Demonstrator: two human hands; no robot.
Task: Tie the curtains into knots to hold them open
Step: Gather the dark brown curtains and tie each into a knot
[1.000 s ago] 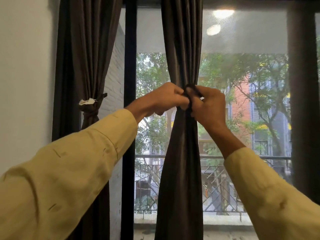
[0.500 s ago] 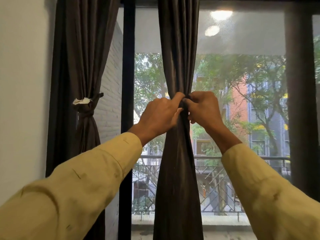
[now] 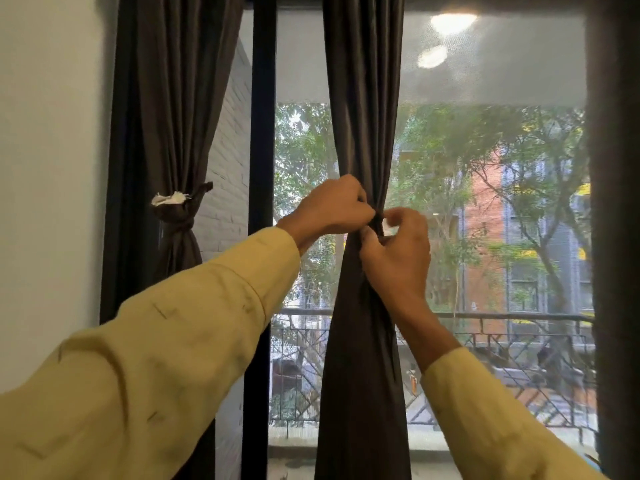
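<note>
A dark brown middle curtain (image 3: pixel 363 98) hangs gathered into a narrow bunch in front of the window. At its waist a dark tie band (image 3: pixel 378 224) wraps the bunch. My left hand (image 3: pixel 332 206) is fisted on the band from the left. My right hand (image 3: pixel 398 258) pinches the band from the right, thumb and fingers curled, its palm against the cloth below. A second dark curtain (image 3: pixel 173 98) hangs at the left, cinched by a knotted band with a frayed white end (image 3: pixel 171 199).
A black vertical window frame (image 3: pixel 263 133) stands between the two curtains. A white wall (image 3: pixel 48 168) lies at the left, another dark curtain edge (image 3: pixel 616 237) at the far right. Behind the glass are a balcony railing (image 3: pixel 502 317), trees and buildings.
Both hands have stayed at the curtain's waist while working the band. The left hand has shifted above and left of the right; the right hand's fingers have loosened into a pinch.
</note>
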